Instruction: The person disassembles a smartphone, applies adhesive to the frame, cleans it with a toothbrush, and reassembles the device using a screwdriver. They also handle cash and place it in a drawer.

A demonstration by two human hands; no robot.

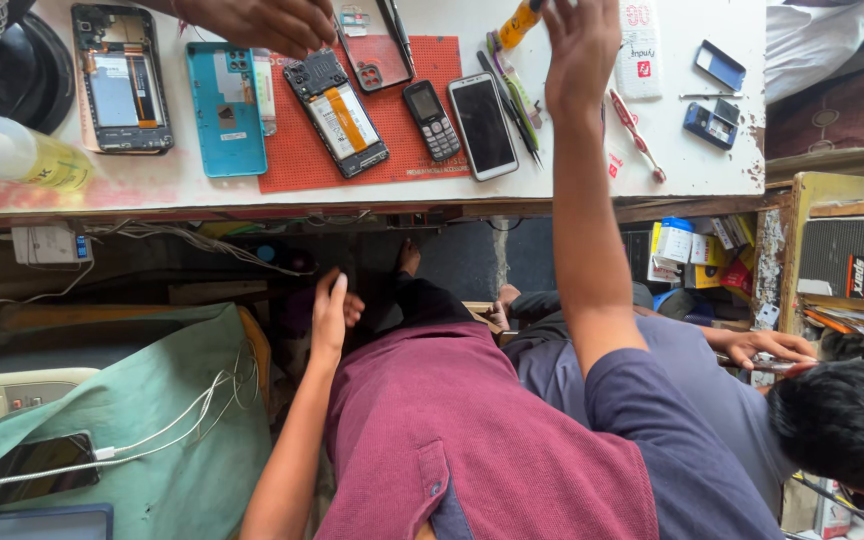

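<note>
Your left hand (332,308) hangs below the table edge (352,205), just right of the green cloth (167,420). Its fingers are straight and together, holding nothing. Up on the red mat (432,60), another person's hand (262,20) hovers over an opened phone (337,112). Your right hand (580,42) reaches over the white table, fingers loosely bent and gripping nothing. It is just beside the yellow tube (519,22) and above-right of the black-screened smartphone (483,125). A seated co-worker (842,425) is at far right.

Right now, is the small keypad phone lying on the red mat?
Yes, the black keypad phone lies on the red mat, between an opened phone and a smartphone.
</note>
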